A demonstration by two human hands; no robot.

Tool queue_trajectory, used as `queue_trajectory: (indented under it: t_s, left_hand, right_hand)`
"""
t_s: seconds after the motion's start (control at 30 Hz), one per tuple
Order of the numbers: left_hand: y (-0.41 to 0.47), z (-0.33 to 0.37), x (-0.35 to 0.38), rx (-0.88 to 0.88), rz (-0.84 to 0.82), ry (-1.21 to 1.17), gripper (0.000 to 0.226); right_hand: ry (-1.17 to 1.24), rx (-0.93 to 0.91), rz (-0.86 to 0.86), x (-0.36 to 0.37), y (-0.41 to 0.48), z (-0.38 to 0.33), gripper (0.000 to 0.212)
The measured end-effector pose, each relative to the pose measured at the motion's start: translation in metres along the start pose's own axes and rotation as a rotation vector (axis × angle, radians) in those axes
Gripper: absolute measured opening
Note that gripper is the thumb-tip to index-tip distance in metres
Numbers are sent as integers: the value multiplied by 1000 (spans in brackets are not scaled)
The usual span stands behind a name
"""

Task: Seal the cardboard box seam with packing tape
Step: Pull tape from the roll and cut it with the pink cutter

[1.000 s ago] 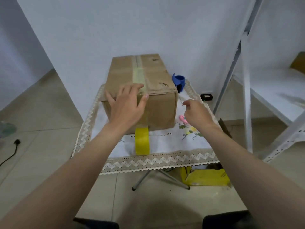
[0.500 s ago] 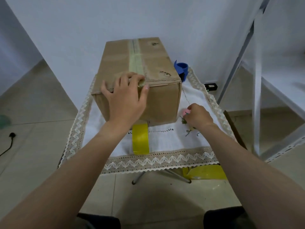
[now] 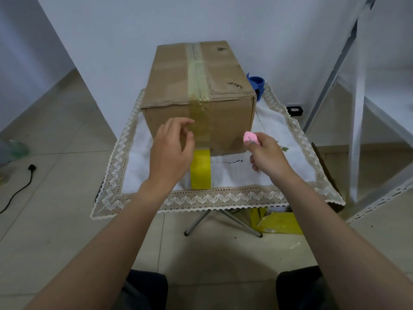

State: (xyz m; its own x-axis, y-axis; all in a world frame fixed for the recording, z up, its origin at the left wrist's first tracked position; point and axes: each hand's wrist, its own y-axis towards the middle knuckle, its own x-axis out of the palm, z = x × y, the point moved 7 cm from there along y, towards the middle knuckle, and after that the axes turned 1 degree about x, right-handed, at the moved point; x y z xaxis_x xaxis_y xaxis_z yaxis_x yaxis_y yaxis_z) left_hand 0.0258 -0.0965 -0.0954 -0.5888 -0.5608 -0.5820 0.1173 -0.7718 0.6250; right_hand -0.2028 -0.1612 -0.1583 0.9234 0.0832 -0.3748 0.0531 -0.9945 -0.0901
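Cardboard box (image 3: 228,117) is sitting on a small folding table, on a lace-edged cloth (image 3: 245,173), its long side running away from the person. The tape strip (image 3: 197,79) is lying along the top seam and coming down over the near edge onto the front face. It is running on to the yellow tape roll (image 3: 200,171), which is standing on edge just in front of the box. The strip looks uncut.

Left hand (image 3: 172,155) is hovering at the front face just left of the strip, fingers loosely curled and grasping nothing. Contact with the tape cannot be told. Right hand (image 3: 268,157) is clenching a small pink cutter (image 3: 249,138), near the box's lower right corner.

Handling, as judged:
- The tape is thin and sticky and is likely to wrinkle or fold on itself.
- It is best held taut just above the roll and cut there.
- The box walls look stiff enough to press against, though the worn flap edge may give.
- The roll looks light and may topple or roll when pulled.

Around:
- A blue object (image 3: 257,82) is peeking out beside the box's right side.
- A white shelf frame (image 3: 357,130) is standing to the right.
- A yellow item (image 3: 279,222) is lying under the table.
- A black plug (image 3: 32,167) with its cable is lying on the floor to the left.

Nothing is blocking the cut line except the left hand's own fingers, close to the blade's path
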Motion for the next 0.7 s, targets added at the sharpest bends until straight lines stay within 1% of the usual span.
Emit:
queue_trajectory:
  t_s: [0.07, 0.13, 0.23, 0.3, 0.37, 0.47, 0.6, 0.7]
  left_hand:
    - [-8, -14, 6, -144, -42, -49, 21]
    - [-15, -26, 13, -229, -95, -58, 23]
    - [-16, -38, 25, -356, -224, -100, 27]
    - [-15, -41, 30, -430, -309, -187, 25]
    - [-15, -42, 33, -491, -374, -278, 20]
    - [-19, -45, 36, -573, -458, -376, 18]
    - [-31, -44, 42, -647, -564, -516, 19]
    - [-37, -40, 45, -701, -574, -637, 22]
  right_hand:
    - [59, -62, 7, 3, -3, -10, 22]
    - [96, -129, -31, 10, -4, -19, 18]
    - [32, -213, -72, 19, -2, -31, 17]
    - [7, -241, -114, 24, -3, -35, 22]
    - [-1, -262, -160, 27, -5, -40, 25]
    - [-88, -331, -202, 29, -10, -48, 19]
    - [-166, -404, -203, 30, -13, -53, 11]
    - [-195, -457, -206, 34, -17, -58, 6]
